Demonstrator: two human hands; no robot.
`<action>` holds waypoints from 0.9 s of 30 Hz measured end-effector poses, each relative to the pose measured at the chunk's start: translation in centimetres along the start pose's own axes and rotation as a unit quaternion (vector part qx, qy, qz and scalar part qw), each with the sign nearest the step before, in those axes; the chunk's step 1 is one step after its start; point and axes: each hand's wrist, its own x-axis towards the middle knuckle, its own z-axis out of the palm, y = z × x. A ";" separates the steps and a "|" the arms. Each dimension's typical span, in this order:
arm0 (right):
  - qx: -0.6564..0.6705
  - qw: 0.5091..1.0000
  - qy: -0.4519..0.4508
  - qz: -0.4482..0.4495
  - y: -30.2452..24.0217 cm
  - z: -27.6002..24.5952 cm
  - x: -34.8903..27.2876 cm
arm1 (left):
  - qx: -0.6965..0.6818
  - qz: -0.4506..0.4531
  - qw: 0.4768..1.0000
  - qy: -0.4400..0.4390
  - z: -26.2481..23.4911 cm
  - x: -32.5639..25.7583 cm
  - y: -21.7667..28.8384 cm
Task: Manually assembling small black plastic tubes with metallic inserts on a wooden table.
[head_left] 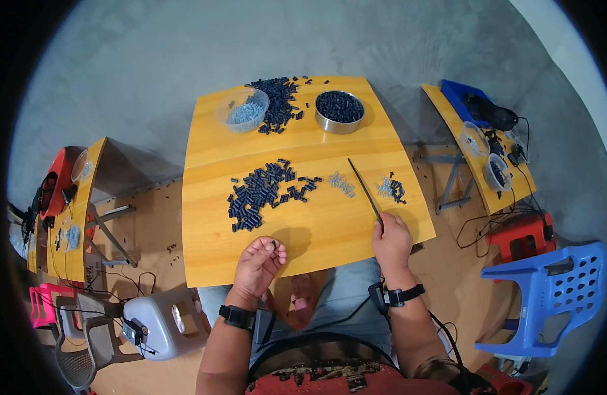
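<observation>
A person sits at a yellow wooden bench (303, 148), both bare hands at its near edge. The left hand (258, 263), fingers curled, pinches a small black piece (274, 245) between thumb and fingertips, left of the middle of that edge. The right hand (393, 242), toward the near right corner, closes around one end of a slim dark tool (364, 187), whose far tip points up the bench toward the far edge. Beyond the left hand, a loose pile of black parts (257, 192) spreads across the left half of the bench, a few strays trailing toward the middle. Small silver bits (341, 185) lie just left of the tool; on its other side, nearer the right edge, a second cluster (385, 187) mixes silver bits with dark ones. By the far left corner, a clear bowl (266, 113) holds pale blue bits (246, 113), a heap of dark parts (277, 99) crowding beside it along the far edge. Near the far right corner stands a steel bowl (339, 126) filled with dark parts. Black bands circle both wrists. Smaller benches flank the scene, a blue chair (547, 299) standing at right and a grey stool (162, 326) at left.
</observation>
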 end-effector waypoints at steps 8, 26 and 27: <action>-0.076 0.996 -0.045 -0.008 -0.3 0.3 1.0 | -0.016 -0.011 1.000 -0.011 0.3 0.4 0.2; 0.098 0.985 0.009 -0.140 -6.2 -5.4 3.3 | 0.000 -0.012 1.000 0.003 0.3 0.1 0.3; 0.102 0.985 0.007 -0.142 -6.5 -5.1 3.4 | 0.006 -0.015 1.000 0.000 0.3 0.3 0.2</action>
